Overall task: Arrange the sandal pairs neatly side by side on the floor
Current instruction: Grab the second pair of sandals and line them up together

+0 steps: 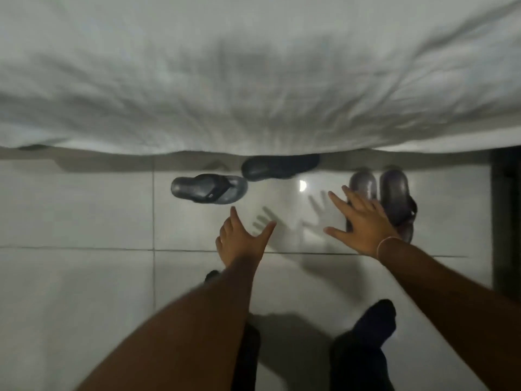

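At the bottom of the frame the person's dark-clad legs [363, 342] stand on the pale tiled floor [84, 277], and both bare forearms reach forward from there. The left hand [239, 241] hovers at centre with fingers spread, grip open and holding nothing, just short of a lone dark flip-flop [208, 189] that lies sideways at mid-frame. The right hand [363, 227], a thin band at its wrist, is also spread open; it sits over the near end of a pair of dark sandals [380, 198] at centre right, though whether it touches them I cannot tell.

That pair already lies side by side, toes pointing away, so that part looks done. Beyond the flip-flop, a second dark sandal [279, 166] lies half under the edge of the white bedsheet [253, 80] filling the upper frame. These two still need turning and setting together beside the finished pair, so roughly half the job remains.
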`<move>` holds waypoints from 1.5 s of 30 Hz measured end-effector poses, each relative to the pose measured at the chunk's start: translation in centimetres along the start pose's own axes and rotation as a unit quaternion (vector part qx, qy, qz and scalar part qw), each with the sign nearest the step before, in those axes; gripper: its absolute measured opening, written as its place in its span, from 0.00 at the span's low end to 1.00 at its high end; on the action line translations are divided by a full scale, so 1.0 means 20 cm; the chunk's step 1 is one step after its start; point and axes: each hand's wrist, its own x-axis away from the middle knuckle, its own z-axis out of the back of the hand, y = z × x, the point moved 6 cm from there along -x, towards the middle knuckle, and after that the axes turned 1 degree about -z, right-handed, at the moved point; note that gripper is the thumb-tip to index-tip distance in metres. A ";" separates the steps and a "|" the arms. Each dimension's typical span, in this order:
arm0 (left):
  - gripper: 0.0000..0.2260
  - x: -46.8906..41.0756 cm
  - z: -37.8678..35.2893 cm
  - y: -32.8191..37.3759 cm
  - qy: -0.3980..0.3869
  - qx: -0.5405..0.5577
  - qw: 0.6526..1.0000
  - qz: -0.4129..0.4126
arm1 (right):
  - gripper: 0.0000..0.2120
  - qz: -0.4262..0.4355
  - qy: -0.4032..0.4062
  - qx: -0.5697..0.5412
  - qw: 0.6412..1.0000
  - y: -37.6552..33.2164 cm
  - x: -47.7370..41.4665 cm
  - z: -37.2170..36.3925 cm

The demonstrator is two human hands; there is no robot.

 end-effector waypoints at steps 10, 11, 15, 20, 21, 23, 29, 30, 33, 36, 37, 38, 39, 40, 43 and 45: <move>0.41 -0.70 0.41 -0.48 -0.060 -0.086 0.993 -0.049 | 0.39 -0.180 0.043 -0.157 0.970 -0.50 -0.57 -0.14; 0.40 -0.76 0.40 -0.51 -0.066 -0.089 0.993 -0.046 | 0.38 -0.187 0.051 -0.175 0.965 -0.52 -0.65 -0.16; 0.37 -0.96 0.30 -0.54 -0.064 -0.127 0.985 -0.099 | 0.39 -0.177 0.041 -0.116 0.977 -0.58 -0.94 -0.23; 0.40 -1.08 0.08 -0.60 -0.064 -0.197 0.958 -0.198 | 0.37 -0.030 0.095 0.089 0.991 -0.64 -1.17 -0.29; 0.40 -1.09 0.06 -0.62 -0.051 -0.194 0.958 -0.206 | 0.38 -0.029 0.076 0.109 0.991 -0.62 -1.18 -0.32; 0.40 -1.08 0.04 -0.66 -0.023 -0.183 0.956 -0.228 | 0.40 -0.055 0.038 0.142 0.988 -0.60 -1.16 -0.37; 0.37 -1.04 0.02 -0.78 -0.034 -0.179 0.947 -0.266 | 0.47 -0.112 -0.016 0.182 0.977 -0.62 -1.03 -0.45; 0.37 -1.04 0.04 -0.79 -0.038 -0.181 0.944 -0.273 | 0.51 -0.116 -0.022 0.169 0.979 -0.63 -1.01 -0.46; 0.38 -1.07 0.08 -0.82 -0.046 -0.201 0.931 -0.301 | 0.57 -0.137 -0.043 0.126 0.982 -0.69 -0.96 -0.49; 0.41 -1.11 0.11 -0.82 -0.054 -0.240 0.908 -0.339 | 0.55 -0.135 -0.028 0.136 0.981 -0.81 -0.93 -0.52; 0.41 -1.12 0.12 -0.81 -0.054 -0.251 0.901 -0.350 | 0.53 -0.127 -0.029 0.122 0.984 -0.86 -0.92 -0.53; 0.42 -1.13 0.14 -0.80 -0.055 -0.262 0.893 -0.362 | 0.49 -0.117 -0.042 0.102 0.987 -0.91 -0.91 -0.55; 0.42 -1.14 0.15 -0.78 -0.055 -0.272 0.884 -0.376 | 0.44 -0.105 -0.065 0.085 0.989 -0.95 -0.91 -0.58; 0.42 -1.15 0.16 -0.76 -0.060 -0.281 0.876 -0.387 | 0.38 -0.090 -0.088 0.078 0.989 -1.00 -0.90 -0.60; 0.43 -1.19 0.17 -0.72 -0.095 -0.298 0.862 -0.399 | 0.22 -0.035 -0.076 0.106 0.991 -1.11 -0.88 -0.65; 0.44 -1.20 0.19 -0.71 -0.104 -0.293 0.865 -0.395 | 0.17 -0.023 -0.046 0.128 0.990 -1.15 -0.88 -0.69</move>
